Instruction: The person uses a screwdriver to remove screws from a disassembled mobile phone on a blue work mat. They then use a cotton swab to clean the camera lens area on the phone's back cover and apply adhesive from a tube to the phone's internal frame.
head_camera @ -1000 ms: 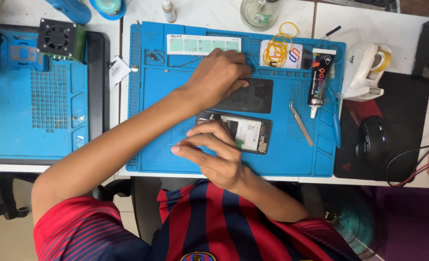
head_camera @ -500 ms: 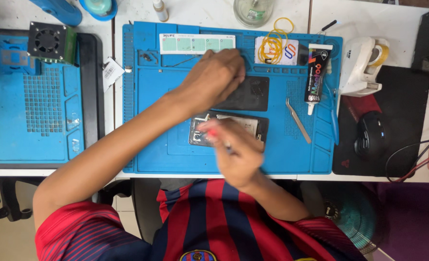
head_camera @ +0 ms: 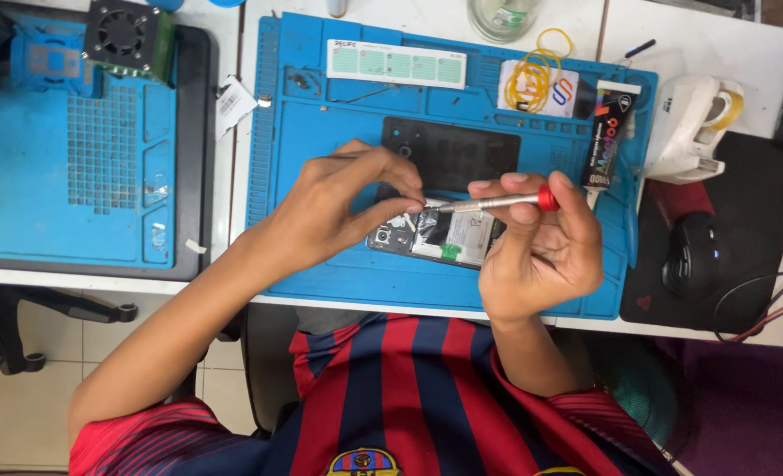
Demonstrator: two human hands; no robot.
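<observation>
The opened phone (head_camera: 435, 236) lies face down on the blue work mat (head_camera: 321, 141), just below its removed black back cover (head_camera: 453, 154), and the work in hand appears to be screw removal inside the phone body. The right hand (head_camera: 537, 251) is closed around a slim screwdriver (head_camera: 497, 202), tip angled to the phone's upper edge, while the left hand (head_camera: 338, 207) pinches at that same spot. The next move calls for a steady, seated tip.
</observation>
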